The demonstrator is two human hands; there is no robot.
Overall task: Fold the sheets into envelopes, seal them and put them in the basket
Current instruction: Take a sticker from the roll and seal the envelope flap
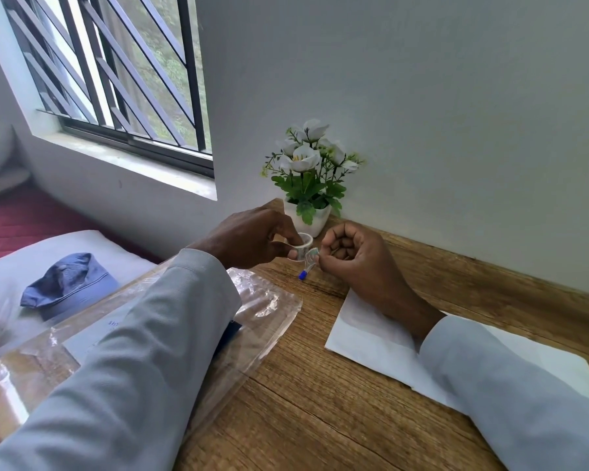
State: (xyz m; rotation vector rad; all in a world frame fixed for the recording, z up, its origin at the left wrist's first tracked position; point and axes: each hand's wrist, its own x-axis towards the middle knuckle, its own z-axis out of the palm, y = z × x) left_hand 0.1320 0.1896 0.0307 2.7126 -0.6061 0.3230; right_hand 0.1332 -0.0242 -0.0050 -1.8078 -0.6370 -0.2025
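Note:
My left hand (252, 237) grips a small roll of patterned tape (303, 245) above the wooden table (320, 402). Close beside it, my right hand (357, 258) pinches the loose end of the tape (312, 256) between thumb and forefinger. A white folded sheet (371, 334) lies flat on the table under my right forearm. No basket is in view.
A pen with a blue cap (305, 271) lies just under the hands. A potted plant with white flowers (308, 185) stands against the wall. A clear plastic sleeve (262, 307) lies under my left arm. A bed with a pillow and blue cap (68, 283) is at the left.

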